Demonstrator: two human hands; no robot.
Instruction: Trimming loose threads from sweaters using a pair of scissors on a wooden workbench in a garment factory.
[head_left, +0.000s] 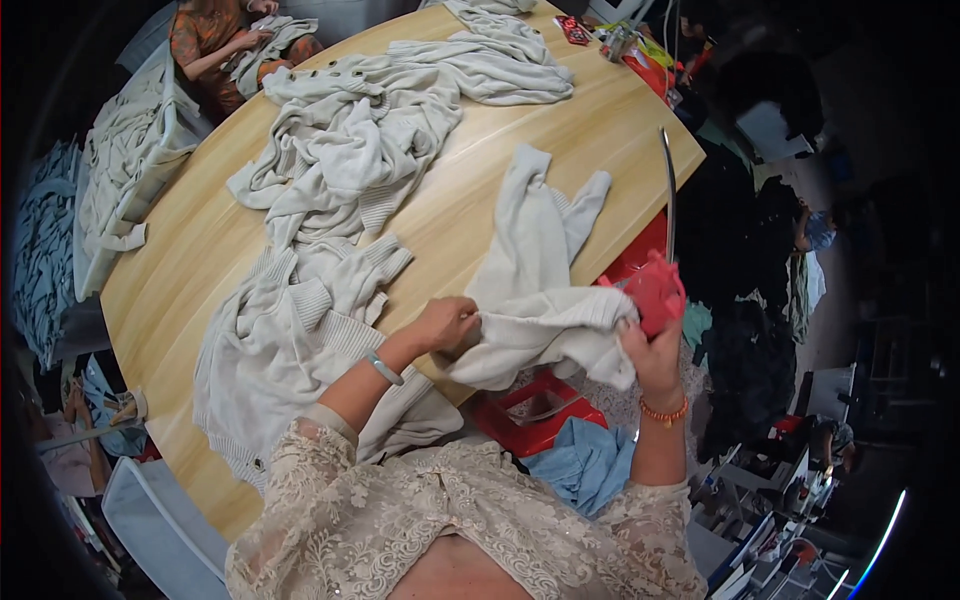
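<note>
A cream knitted cardigan [545, 325] stretches between my hands at the right edge of the table, its upper part and sleeves lying flat on the wood. My left hand [450, 325] is closed in a pinch on its left edge. On the other side my right hand [655, 358] grips the bunched knit between thumb and fingers. A pinkish-red crumpled thing [658, 292] sits right above my right fingers; I cannot tell whether that hand touches it. Close to my left forearm lies another cream knitted cardigan [270, 345], with ribbed edges.
More cream knitwear [350, 140] is heaped along the wooden table [450, 205]. A curved metal rod [668, 190] rises at its right edge. Below are a red stool [540, 405] and blue cloth [585, 465]. A full bin [120, 170] and another person [215, 50] are at the far left.
</note>
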